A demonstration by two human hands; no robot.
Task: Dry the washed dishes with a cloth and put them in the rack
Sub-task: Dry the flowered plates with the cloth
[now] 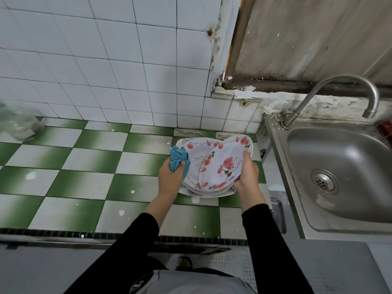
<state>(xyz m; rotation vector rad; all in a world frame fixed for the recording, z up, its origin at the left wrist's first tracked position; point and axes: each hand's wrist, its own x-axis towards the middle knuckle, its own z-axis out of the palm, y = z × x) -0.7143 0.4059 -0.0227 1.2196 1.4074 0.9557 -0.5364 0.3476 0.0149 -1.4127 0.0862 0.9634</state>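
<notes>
Black sleeves lead out to both hands, working just left of the sink. On my feed the right hand curls round the near rim of a flowered plate, tilting it up off the stack beneath. The left hand clutches the bunched blue cloth at the stack's edge farthest from the sink, short of the lifted plate. I judge wiping comes next, so the cloth must reach that plate. No rack shows.
</notes>
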